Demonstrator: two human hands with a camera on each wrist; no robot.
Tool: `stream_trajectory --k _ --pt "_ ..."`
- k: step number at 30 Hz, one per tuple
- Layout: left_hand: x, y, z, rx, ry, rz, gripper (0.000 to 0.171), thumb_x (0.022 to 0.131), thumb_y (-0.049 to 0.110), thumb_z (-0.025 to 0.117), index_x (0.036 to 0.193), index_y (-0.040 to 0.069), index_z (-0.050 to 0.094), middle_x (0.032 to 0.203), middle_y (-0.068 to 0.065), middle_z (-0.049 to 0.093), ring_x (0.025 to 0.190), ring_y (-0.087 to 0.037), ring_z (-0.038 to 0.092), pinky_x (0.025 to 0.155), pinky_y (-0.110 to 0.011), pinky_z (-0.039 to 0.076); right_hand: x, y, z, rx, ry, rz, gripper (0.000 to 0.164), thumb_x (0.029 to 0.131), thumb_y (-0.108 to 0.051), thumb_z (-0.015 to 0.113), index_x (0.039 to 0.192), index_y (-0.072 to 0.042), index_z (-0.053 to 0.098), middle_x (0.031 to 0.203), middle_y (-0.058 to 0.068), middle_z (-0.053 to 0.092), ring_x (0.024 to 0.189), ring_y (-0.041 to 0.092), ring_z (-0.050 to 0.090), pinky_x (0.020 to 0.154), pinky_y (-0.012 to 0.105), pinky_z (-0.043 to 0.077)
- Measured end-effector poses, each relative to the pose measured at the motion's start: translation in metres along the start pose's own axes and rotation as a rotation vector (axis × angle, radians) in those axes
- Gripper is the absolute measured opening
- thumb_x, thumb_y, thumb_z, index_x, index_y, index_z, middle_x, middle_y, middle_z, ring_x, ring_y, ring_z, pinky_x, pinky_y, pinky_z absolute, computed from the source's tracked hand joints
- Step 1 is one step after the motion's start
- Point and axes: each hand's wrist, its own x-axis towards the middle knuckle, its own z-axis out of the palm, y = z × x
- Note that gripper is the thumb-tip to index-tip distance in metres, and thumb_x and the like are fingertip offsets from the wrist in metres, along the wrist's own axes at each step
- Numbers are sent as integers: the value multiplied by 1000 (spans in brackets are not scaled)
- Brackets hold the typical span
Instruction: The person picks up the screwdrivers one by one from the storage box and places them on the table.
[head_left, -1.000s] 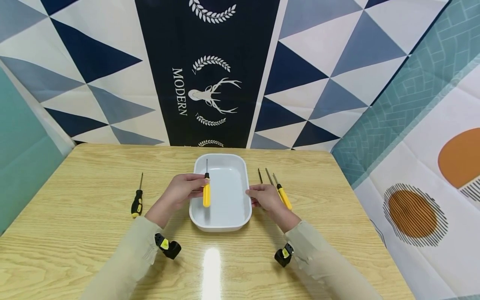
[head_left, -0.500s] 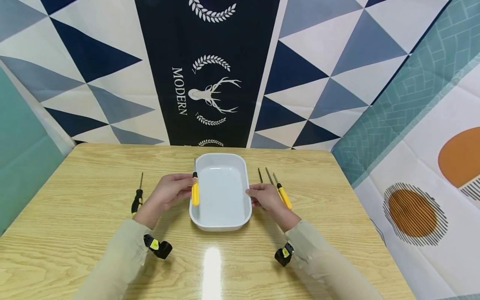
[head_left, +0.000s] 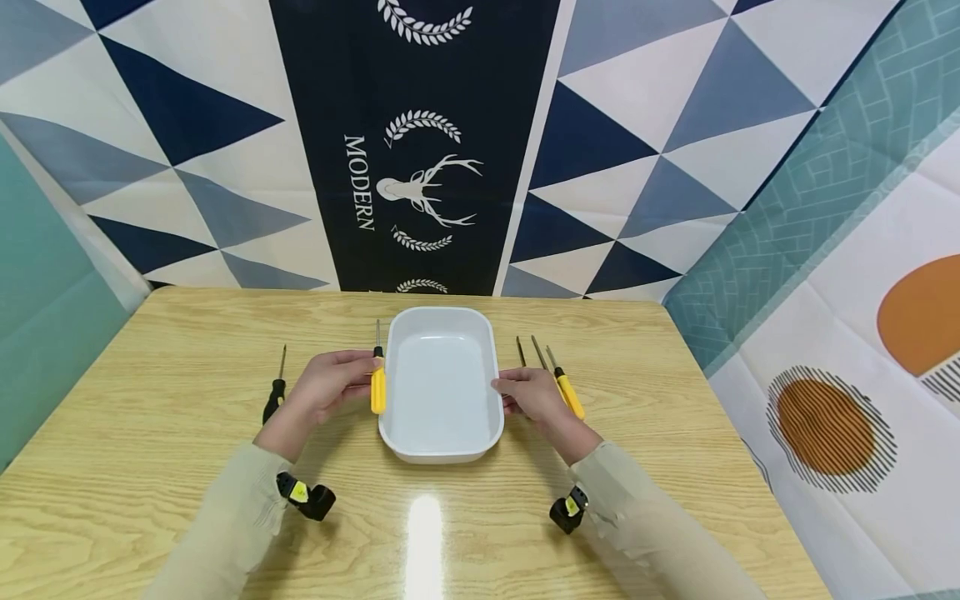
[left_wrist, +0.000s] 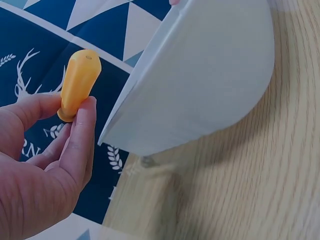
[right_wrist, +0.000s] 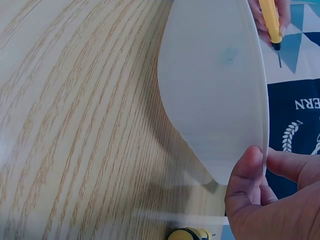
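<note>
My left hand [head_left: 330, 385] pinches a yellow-handled screwdriver [head_left: 378, 390] between thumb and fingers, its thin shaft pointing away from me. It is at the left rim of a white rectangular tray [head_left: 442, 400], and in the left wrist view the yellow handle [left_wrist: 80, 82] shows end-on, apart from the tray wall [left_wrist: 200, 80]. My right hand [head_left: 534, 393] grips the tray's right rim, thumb and fingers on either side of the wall, as the right wrist view shows at the fingertips [right_wrist: 252, 157]. Nothing lies inside the tray.
A black-and-yellow screwdriver [head_left: 276, 400] lies left of my left hand, partly covered by the wrist. Several more screwdrivers lie to the right, one with a yellow handle [head_left: 570, 395], others partly hidden behind my right hand. Patterned cloth [head_left: 420, 167] hangs behind the wooden table [head_left: 637, 483].
My left hand has carried the yellow screwdriver leftward, from over the tray to its left rim. My right hand and the tray have stayed put.
</note>
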Motion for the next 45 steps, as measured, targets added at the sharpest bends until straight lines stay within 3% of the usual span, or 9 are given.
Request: stream_trajectory --k 8,25,45 --pt "-2 -7 -9 15 18 6 55 93 20 58 135 -11 39 96 -1 61 81 -7 64 75 -20 56 0 4 0 -2 -3 -29 29 89 -13 63 114 1 62 89 10 63 66 13 57 64 27 55" --pt "-1 -24 -22 45 31 -35 55 92 21 59 133 -12 41 101 -6 62 80 -6 65 76 -21 56 -2 7 1 44 -4 -60 27 89 -10 62 112 4 63 86 9 64 62 11 56 64 28 55" --pt "-3 -30 -34 65 51 -52 56 93 19 57 134 -14 38 90 1 62 77 -4 63 74 -20 56 0 7 2 28 3 -55 26 90 -11 61 112 3 63 89 11 64 63 11 56 66 31 55"
